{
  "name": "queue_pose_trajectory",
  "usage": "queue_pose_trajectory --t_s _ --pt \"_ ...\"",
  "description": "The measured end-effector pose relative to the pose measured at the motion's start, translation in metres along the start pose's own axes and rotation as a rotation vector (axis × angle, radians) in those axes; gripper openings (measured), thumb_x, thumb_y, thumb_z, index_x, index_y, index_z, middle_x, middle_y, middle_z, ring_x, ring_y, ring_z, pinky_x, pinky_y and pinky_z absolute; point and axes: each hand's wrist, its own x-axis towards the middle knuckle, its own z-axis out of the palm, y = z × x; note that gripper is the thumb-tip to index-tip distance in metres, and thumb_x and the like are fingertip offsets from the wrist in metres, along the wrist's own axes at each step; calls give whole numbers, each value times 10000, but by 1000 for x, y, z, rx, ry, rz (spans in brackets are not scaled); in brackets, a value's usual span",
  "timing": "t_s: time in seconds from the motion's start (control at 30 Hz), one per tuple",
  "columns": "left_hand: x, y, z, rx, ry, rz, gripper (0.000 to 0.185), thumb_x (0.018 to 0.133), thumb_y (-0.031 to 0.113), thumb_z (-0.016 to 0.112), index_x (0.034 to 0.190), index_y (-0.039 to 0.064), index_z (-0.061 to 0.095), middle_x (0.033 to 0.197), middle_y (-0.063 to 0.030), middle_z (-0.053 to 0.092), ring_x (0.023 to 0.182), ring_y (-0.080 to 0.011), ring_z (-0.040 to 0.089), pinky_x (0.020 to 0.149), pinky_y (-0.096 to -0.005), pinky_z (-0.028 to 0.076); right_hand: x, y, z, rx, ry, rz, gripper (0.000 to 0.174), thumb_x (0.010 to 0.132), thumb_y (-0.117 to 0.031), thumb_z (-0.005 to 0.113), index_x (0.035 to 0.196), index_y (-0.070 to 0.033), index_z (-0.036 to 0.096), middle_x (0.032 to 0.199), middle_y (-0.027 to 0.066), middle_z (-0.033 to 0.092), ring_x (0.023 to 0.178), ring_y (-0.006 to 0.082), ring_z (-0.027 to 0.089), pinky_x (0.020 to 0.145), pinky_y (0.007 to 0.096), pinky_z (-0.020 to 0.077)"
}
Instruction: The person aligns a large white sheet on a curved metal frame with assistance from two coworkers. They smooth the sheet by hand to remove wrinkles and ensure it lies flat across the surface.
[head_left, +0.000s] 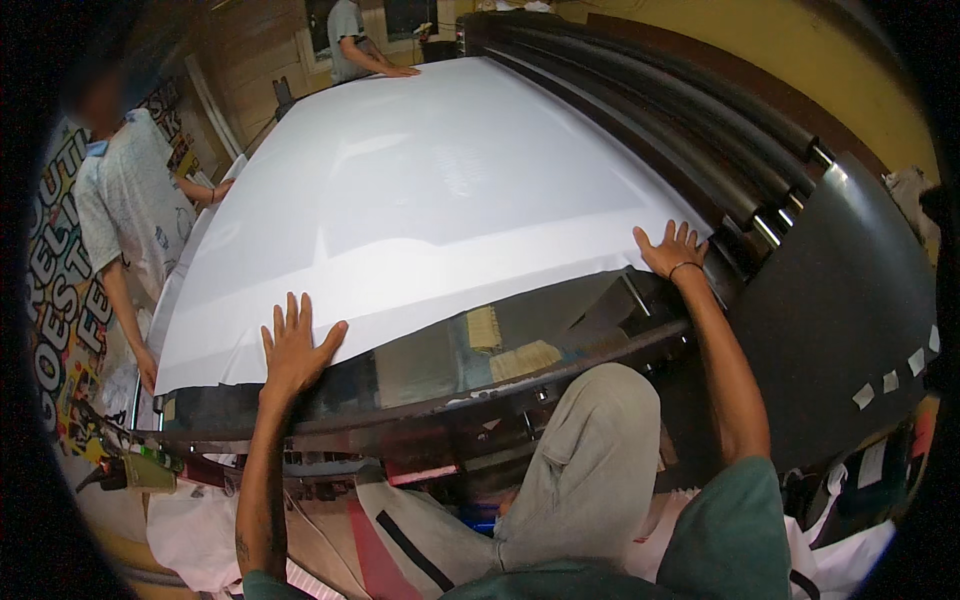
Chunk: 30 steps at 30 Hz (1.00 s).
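Observation:
A wide white sheet (420, 180), apparently fabric, lies spread over the flat bed of a large roller machine. My left hand (294, 349) rests with fingers apart on its near edge, left of centre. Farther right, my right hand (672, 251) is spread flat on the near right corner, close to the rollers. Neither hand grips anything. Between my hands the sheet's near edge runs unevenly, and the dark machine bed (420, 367) shows below it. Small creases mark the edge by each hand.
Long dark rollers (652, 112) run along the right side, with a dark curved panel (832, 315) nearer me. One person (135, 195) touches the sheet's left edge; another person (352, 45) has a hand on its far end. A lettered banner (67, 315) hangs at left.

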Motion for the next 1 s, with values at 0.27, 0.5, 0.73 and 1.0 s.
queue_pose_trajectory --t_s 0.27,0.5,0.73,1.0 --pt "0 2 3 49 0 -17 1038 912 796 397 1615 67 168 1688 -181 87 1555 -392 45 1229 -582 31 -2 1 -4 22 -20 19 1107 845 -866 255 1616 -75 168 1681 203 89 1552 396 61 1217 626 -14" --pt "-2 10 2 35 2 -18 1037 903 799 421 1613 77 194 1687 -170 108 1559 -369 59 1232 -574 41 3 5 -3 13 -24 36 1102 841 -869 264 1619 -95 165 1688 181 74 1553 398 51 1204 662 1" --pt "-1 11 3 35 5 -7 1058 891 813 419 1612 72 192 1685 -181 107 1559 -373 58 1231 -577 40 5 6 -4 5 -24 43 1109 838 -876 255 1622 -98 153 1691 176 52 1555 388 45 1201 665 -21" --pt "-4 13 2 0 0 26 1066 886 814 434 1607 62 210 1683 -187 113 1558 -378 57 1230 -576 44 8 12 -4 37 -30 35 1116 831 -881 275 1624 -107 142 1692 170 44 1556 386 35 1203 665 -15"
